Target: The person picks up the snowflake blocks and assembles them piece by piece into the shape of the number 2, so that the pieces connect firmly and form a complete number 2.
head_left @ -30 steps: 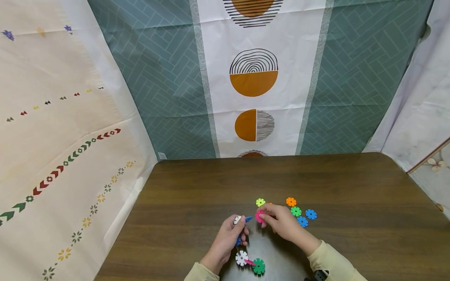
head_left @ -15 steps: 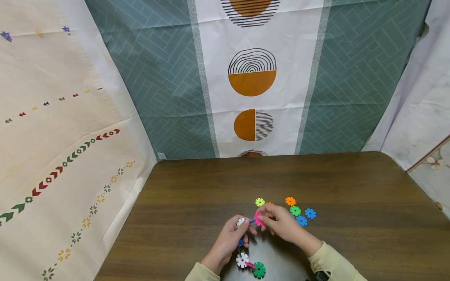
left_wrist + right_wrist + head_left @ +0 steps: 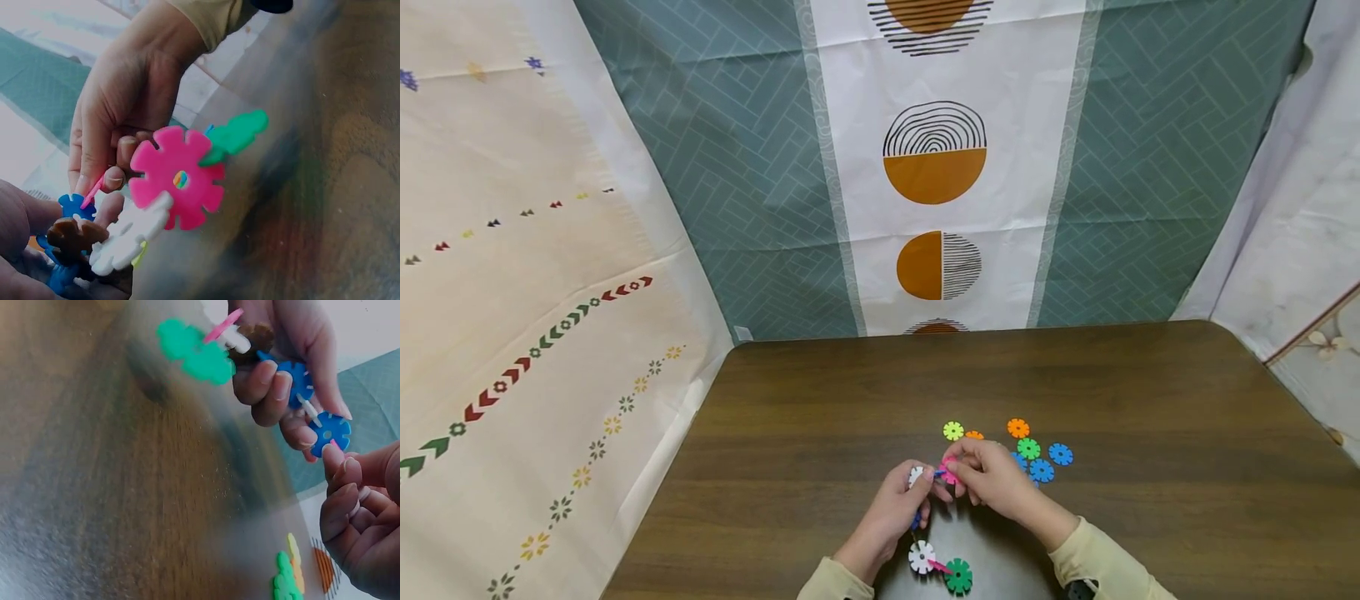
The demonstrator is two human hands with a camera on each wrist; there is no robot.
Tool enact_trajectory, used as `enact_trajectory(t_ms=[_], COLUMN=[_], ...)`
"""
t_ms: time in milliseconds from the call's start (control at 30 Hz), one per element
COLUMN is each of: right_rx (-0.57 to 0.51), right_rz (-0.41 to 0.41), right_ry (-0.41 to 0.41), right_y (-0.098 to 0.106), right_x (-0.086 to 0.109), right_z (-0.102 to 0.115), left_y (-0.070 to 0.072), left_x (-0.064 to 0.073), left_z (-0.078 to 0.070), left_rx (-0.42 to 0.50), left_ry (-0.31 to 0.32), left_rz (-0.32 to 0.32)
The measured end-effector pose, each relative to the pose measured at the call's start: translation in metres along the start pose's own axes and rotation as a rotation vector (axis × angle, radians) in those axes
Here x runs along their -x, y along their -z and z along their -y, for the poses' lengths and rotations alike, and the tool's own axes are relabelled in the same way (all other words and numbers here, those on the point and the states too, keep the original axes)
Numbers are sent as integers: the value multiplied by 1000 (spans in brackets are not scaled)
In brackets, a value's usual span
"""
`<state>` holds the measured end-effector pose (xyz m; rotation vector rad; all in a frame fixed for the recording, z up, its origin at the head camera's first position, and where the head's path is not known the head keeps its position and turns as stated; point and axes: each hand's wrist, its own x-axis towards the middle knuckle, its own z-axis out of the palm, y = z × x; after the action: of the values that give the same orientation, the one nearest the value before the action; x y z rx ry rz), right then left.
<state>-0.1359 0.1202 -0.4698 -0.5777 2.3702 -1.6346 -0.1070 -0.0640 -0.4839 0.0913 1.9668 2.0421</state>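
Observation:
My left hand (image 3: 895,504) grips a chain of notched plastic discs that slot into one another. Near its fingertips is a blue disc (image 3: 331,432), with a white disc (image 3: 916,476) beside it. Below the hand dangle a brown disc (image 3: 76,239), another white disc (image 3: 921,557), a large pink disc (image 3: 153,165) and a green disc (image 3: 958,577). My right hand (image 3: 1000,482) pinches a small-looking pink disc (image 3: 92,192) between thumb and fingers. Its edge meets the blue disc's rim; fingers hide how deep it sits in the slot.
Loose discs lie on the brown table (image 3: 820,400) beyond the hands: a yellow disc (image 3: 953,431), an orange disc (image 3: 1018,427), a green disc (image 3: 1028,448) and several blue discs (image 3: 1061,454). A patterned cloth (image 3: 775,208) hangs behind the table's far edge.
The pink disc in my right hand was apart from the blue disc one second ago; now the two touch. My left hand has shifted slightly right, its chain still hanging below.

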Motion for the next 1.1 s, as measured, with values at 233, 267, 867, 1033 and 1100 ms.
enact_trajectory(t_ms=[233,267,867,1033,1100], right_rx=[-6,-5,185,423,531], right_rz=[8,15,-86,-225,-244], right_ry=[20,20,28,47,57], right_y=[2,2,5,10,11], right_x=[-3,-3,-13,-24,-30], right_z=[-2,-3,-5,-4,-6], left_y=[8,8,10,12,12], left_x=[1,1,-2,-1,0], left_z=[-10,-11,-9,-9,-9], left_rx=[79,83,136,139,144], left_ry=[111,120,168,169,173], left_rz=[17,13,15,15,23])
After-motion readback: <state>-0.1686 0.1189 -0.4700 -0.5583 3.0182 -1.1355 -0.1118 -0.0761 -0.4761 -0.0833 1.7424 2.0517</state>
